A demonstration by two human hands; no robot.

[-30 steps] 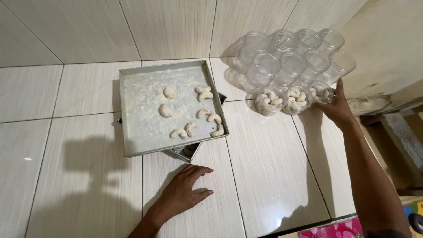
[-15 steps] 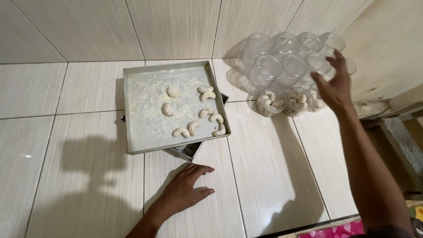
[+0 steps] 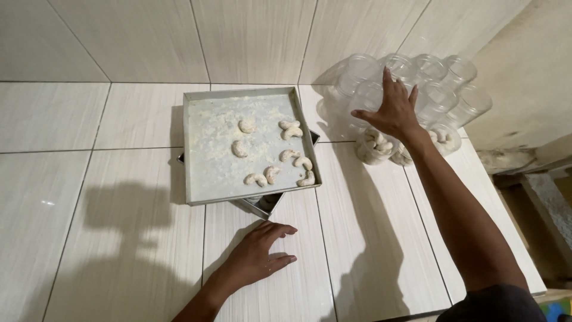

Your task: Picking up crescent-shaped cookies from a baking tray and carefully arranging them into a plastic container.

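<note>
Fingers: your right hand (image 3: pixel 393 110) has its fingers (image 3: pixel 387 80) spread and empty, reaching over the jars; your left hand (image 3: pixel 259 253) lies flat on the floor, fingers loosely apart, holding nothing.

Floor (image 3: pixel 89 179): pale tiles, everything stands on it.

Tray (image 3: pixel 247 143): a square grey tray, dusted white, resting on a darker tray whose corner shows beneath it. It sits just beyond your left hand and well left of your right.

Jars (image 3: pixel 429 89): a cluster of clear round jars at the upper right, set close together in rows. Your right hand is right over them, fingertips at the rim of a jar in the near row; whether they touch it you cannot tell from here.

Filled jars (image 3: pixel 372 146): the nearest ones, just under your right wrist and towards you from the fingertips, hold pale crescents. Those beyond your fingertips look empty.

Cookies (image 3: pixel 292 161): a handful of crescent cookies lie scattered on the right half of the tray, long axes pointing every which way.

Key relation: the jars lie directly below and ahead of your right fingers, so your right hand is far nearer to them; the cookies lie left of it, between your two hands.
</note>
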